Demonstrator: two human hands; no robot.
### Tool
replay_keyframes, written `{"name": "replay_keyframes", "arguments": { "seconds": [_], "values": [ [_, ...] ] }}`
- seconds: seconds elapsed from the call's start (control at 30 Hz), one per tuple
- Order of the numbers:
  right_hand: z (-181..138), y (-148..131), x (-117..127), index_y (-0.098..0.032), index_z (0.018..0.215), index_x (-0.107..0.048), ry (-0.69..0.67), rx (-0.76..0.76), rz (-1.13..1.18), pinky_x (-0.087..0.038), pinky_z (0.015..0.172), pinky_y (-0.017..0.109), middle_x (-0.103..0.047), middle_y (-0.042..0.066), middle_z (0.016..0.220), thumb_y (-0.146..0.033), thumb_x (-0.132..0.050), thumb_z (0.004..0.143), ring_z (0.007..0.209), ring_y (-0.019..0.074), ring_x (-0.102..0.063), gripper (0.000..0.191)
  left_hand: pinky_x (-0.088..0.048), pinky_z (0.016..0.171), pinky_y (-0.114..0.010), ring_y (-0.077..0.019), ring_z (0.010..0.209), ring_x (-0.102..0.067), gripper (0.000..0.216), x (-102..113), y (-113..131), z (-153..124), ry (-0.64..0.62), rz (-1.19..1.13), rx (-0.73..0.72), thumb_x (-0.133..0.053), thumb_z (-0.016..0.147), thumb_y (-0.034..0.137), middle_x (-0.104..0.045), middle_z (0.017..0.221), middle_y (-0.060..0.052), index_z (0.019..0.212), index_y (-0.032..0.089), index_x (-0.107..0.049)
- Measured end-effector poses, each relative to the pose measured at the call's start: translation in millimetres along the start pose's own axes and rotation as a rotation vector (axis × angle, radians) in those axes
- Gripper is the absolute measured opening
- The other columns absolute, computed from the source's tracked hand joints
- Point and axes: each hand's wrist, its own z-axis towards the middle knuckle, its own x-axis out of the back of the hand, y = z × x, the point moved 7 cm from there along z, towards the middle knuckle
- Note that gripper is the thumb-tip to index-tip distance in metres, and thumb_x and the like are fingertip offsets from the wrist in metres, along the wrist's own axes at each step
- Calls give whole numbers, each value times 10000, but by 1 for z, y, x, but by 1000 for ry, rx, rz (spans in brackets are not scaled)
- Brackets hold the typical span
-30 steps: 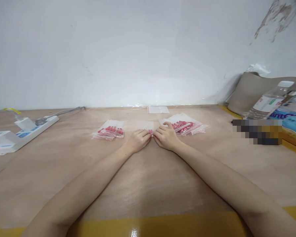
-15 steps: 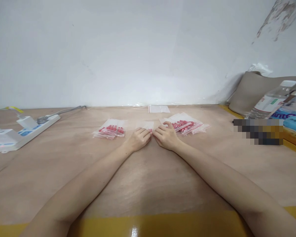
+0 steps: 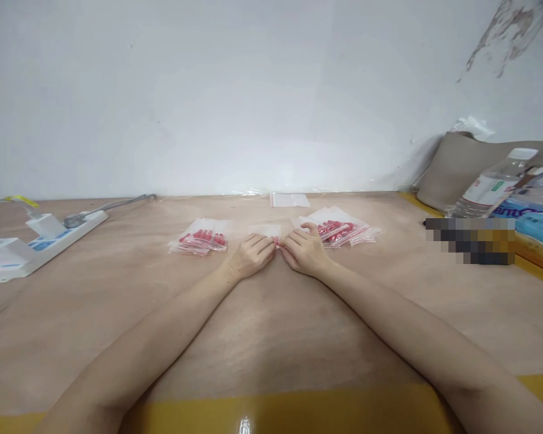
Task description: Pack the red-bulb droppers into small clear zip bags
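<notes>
At the middle of the table, a small clear zip bag (image 3: 270, 230) with something red inside lies between my two hands. My left hand (image 3: 252, 254) has its fingers curled on the bag's left edge. From the other side, my right hand (image 3: 304, 248) pinches the bag's near right edge, its index finger bent up. The fingertips of both hands nearly meet and partly hide the bag. Left of my hands is a pile of zip bags (image 3: 201, 236) holding red pieces. A larger, fanned-out pile of such bags (image 3: 339, 228) lies just beyond my right hand.
A flat stack of bags (image 3: 289, 200) lies by the wall. On the left stands a white power strip (image 3: 67, 238) with plugs and a cable. To the right are a water bottle (image 3: 491, 187), a blue package (image 3: 540, 228) and a blurred-out dark item (image 3: 475, 241).
Both hands keep their place on the small bag, with only slight finger movement. A little more red shows between the fingertips. The whole view has shifted slightly.
</notes>
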Motion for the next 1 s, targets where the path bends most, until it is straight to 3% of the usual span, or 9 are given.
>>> {"name": "replay_keyframes", "arguments": {
  "seconds": [0.37, 0.73, 0.87, 1.0],
  "values": [
    [3, -2, 3, -201, 811, -616, 0, 8, -25, -175, 879, 373, -630, 9, 718, -187, -396, 862, 731, 132, -461, 226, -494, 661, -319, -167, 718, -621, 164, -3, 0, 2, -8, -9, 11, -412, 863, 138, -660, 815, -73, 850, 155, -574],
    [-9, 19, 6, -217, 768, -620, -15, -92, -53, -143, 894, 403, -621, -1, 699, -166, -423, 826, 737, 143, -454, 212, -490, 696, -317, -166, 728, -610, 174, -1, -17, -12, -73, 26, 58, -431, 873, 174, -653, 787, -65, 796, 156, -585],
    [-20, 40, 9, -212, 706, -614, -33, -117, -96, -169, 871, 397, -619, -1, 665, -143, -453, 790, 716, 145, -464, 194, -487, 703, -317, -171, 738, -607, 192, 11, -39, -31, -92, 42, 120, -432, 870, 194, -647, 777, -69, 764, 170, -591],
    [-37, 82, 24, -189, 669, -597, 70, -295, -163, -184, 859, 410, -633, 15, 672, -161, -481, 777, 693, 151, -491, 161, -481, 681, -341, -192, 694, -605, 247, 30, -73, -60, -69, 111, 267, -402, 871, 198, -640, 722, -74, 722, 179, -599]
  ]
}}
